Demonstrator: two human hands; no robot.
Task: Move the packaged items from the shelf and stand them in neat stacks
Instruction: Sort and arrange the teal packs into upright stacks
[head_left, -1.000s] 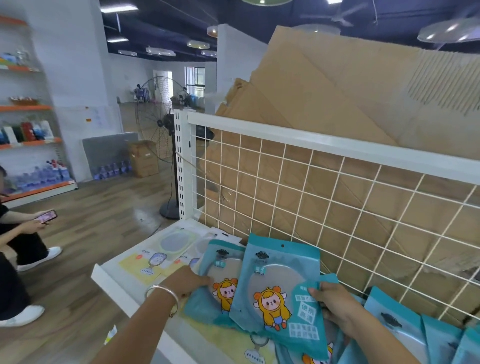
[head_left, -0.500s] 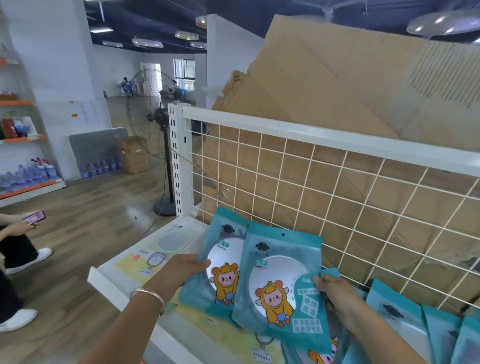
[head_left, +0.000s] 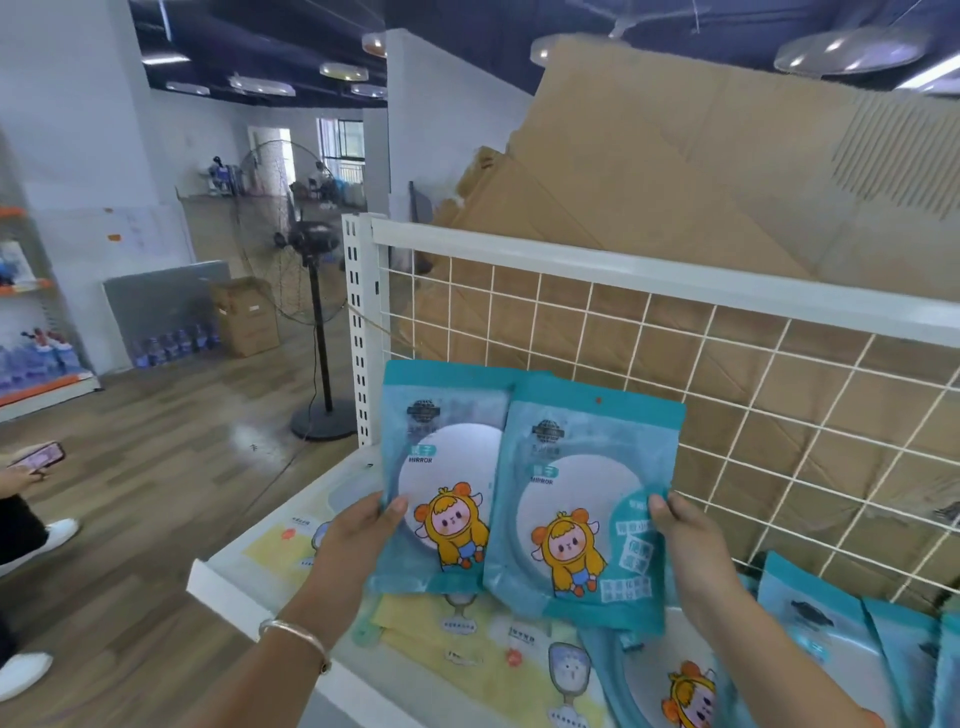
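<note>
I hold up two teal mirror packets, each showing a round mirror and a yellow cartoon figure. My left hand (head_left: 358, 540) grips the left packet (head_left: 441, 467) by its left edge, thumb on the front. My right hand (head_left: 685, 540) pinches the right packet (head_left: 582, 499) at its right edge; it overlaps the left one. Both are upright, lifted above the white shelf (head_left: 244, 577). More teal packets (head_left: 831, 649) lean at the lower right, and one (head_left: 670, 686) lies flat below. Yellow packets (head_left: 467, 629) lie flat on the shelf.
A white wire grid panel (head_left: 727, 374) backs the shelf, with flattened cardboard (head_left: 675, 197) behind it. A standing fan (head_left: 311, 291) is on the wooden floor to the left. A seated person holds a phone (head_left: 39, 457) at the far left edge.
Both hands have raised the two teal packets from near the shelf surface to an upright position in front of the grid. The view has tilted and come closer.
</note>
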